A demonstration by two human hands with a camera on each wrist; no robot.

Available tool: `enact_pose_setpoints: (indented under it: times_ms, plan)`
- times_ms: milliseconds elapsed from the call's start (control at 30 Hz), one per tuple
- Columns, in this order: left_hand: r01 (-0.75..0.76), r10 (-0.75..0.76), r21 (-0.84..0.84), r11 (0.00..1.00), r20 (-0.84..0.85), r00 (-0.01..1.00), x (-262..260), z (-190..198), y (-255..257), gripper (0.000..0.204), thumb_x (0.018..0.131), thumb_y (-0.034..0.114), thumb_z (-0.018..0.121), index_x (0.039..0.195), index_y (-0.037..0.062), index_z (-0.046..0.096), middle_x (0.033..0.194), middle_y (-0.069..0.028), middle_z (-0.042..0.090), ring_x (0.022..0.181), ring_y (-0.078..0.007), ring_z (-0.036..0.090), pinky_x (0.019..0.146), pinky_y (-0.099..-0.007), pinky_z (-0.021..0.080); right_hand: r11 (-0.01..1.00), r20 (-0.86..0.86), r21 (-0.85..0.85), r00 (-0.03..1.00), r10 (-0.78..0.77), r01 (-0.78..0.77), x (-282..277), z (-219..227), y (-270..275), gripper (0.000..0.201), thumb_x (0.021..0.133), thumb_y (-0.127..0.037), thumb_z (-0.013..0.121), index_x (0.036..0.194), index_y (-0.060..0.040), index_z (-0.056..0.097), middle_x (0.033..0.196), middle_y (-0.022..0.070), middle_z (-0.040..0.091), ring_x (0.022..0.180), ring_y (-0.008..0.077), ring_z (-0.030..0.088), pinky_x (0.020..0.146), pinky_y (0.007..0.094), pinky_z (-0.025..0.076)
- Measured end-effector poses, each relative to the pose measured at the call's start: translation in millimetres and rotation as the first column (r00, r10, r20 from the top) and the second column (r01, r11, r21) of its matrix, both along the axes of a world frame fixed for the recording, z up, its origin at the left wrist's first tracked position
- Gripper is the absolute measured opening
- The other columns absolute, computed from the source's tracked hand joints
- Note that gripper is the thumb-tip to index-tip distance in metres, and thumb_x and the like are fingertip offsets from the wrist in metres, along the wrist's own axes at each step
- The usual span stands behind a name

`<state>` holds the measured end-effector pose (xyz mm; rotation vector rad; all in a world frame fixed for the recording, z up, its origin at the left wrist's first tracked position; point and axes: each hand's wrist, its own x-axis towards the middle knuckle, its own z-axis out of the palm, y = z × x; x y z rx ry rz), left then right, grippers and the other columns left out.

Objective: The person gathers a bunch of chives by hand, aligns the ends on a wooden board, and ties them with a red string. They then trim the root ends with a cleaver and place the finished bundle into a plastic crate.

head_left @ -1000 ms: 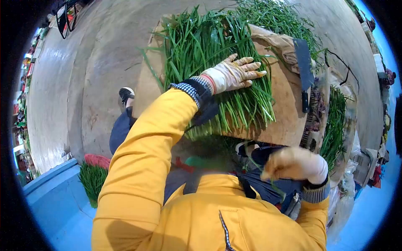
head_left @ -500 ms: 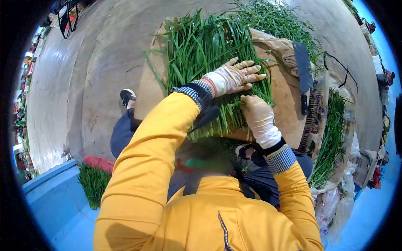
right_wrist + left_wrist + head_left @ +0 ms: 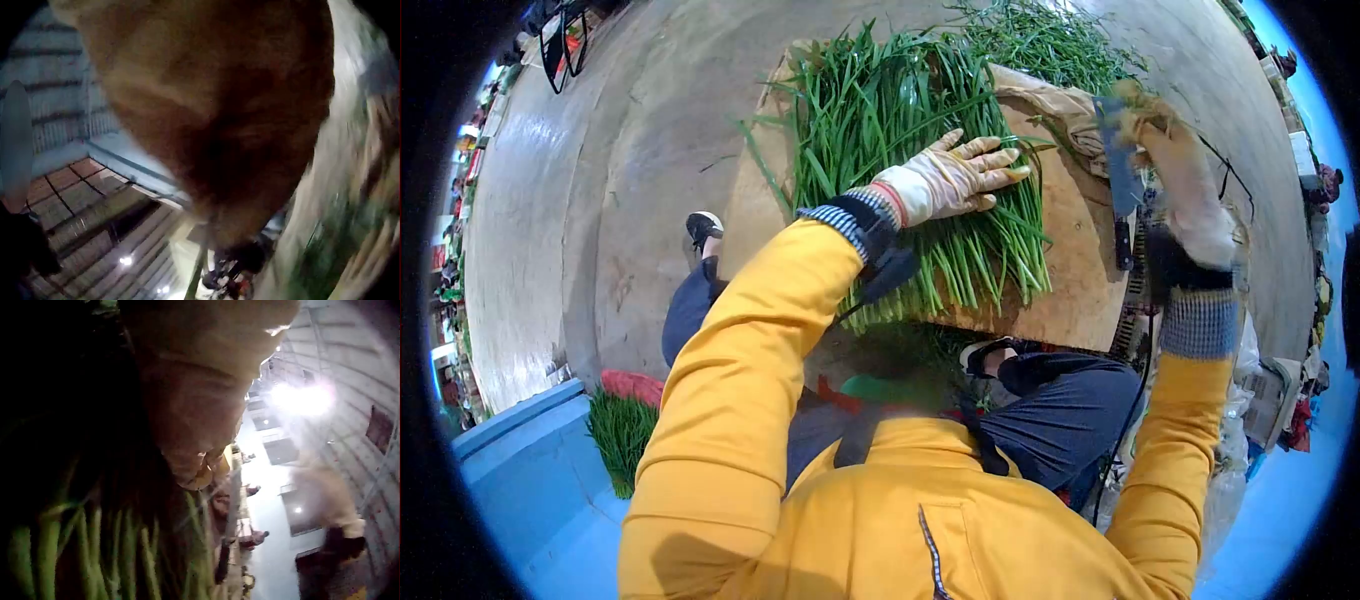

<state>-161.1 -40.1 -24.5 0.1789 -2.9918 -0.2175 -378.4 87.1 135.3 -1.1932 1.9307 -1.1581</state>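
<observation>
Long green leafy stalks [image 3: 880,110] lie in a wide bundle on a wooden board [image 3: 1085,260], pale cut ends toward the person. The gloved left hand [image 3: 950,180] rests flat on them, fingers spread; in the left wrist view the hand [image 3: 194,394] is above pale stems [image 3: 90,550]. Out past the board's right side, the gloved right hand [image 3: 1185,175] is blurred, beside a cleaver [image 3: 1117,165] that lies on the board's edge. In the right wrist view a thin green blade [image 3: 199,269] hangs from the fingertips of the right hand [image 3: 219,112].
Loose greens [image 3: 1050,50] are heaped beyond the board, near a crumpled tan cloth [image 3: 1055,100]. Another green bundle [image 3: 620,430] with red wrapping stands at lower left. Clear plastic bags [image 3: 1225,490] lie at lower right. The person's feet flank the board's near side.
The right hand came in from the lower right to the stalks beside the left hand, then moved away right and forward past the cleaver. The left hand has stayed on the bundle.
</observation>
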Motion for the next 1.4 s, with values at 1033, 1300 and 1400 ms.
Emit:
enact_pose_setpoints:
  times_ms: [1033, 1300, 1400]
  plan:
    - [-0.540, 0.521, 0.084, 0.837, -0.423, 0.742, 145, 37, 34, 0.059, 0.088, 0.033, 0.057, 0.143, 0.0232, 0.036, 0.152, -0.0082, 0.024, 0.140, -0.0323, 0.017, 0.114, -0.0442, 0.014, 0.946, 0.342, 0.281, 0.905, -0.254, 0.159, 150, -134, 52, 0.028, 0.085, -0.015, 0.063, 0.108, 0.0012, 0.060, 0.080, 0.0020, 0.064, 0.061, 0.0068, 0.052, 0.054, 0.0205, 0.043]
    - [-0.208, 0.206, -0.003, 0.978, 0.145, 0.968, 91, 28, 12, 0.069, 0.083, 0.043, 0.055, 0.145, 0.0341, 0.026, 0.153, -0.0033, 0.022, 0.141, -0.0300, 0.016, 0.106, -0.0638, 0.014, 0.972, -0.246, 0.152, 0.959, -0.140, 0.180, 126, -147, 51, 0.024, 0.083, -0.016, 0.068, 0.102, -0.0008, 0.066, 0.081, 0.0074, 0.068, 0.069, 0.0120, 0.061, 0.062, 0.0247, 0.048]
    - [-0.228, 0.225, -0.007, 0.974, 0.202, 0.953, 115, 26, 11, 0.065, 0.086, 0.045, 0.051, 0.145, 0.0342, 0.025, 0.154, -0.0024, 0.020, 0.141, -0.0281, 0.017, 0.107, -0.0609, 0.016, 0.979, -0.065, 0.082, 0.981, -0.181, 0.186, 124, -165, 53, 0.024, 0.082, -0.014, 0.069, 0.103, -0.0020, 0.066, 0.085, 0.0087, 0.068, 0.073, 0.0124, 0.061, 0.068, 0.0260, 0.049]
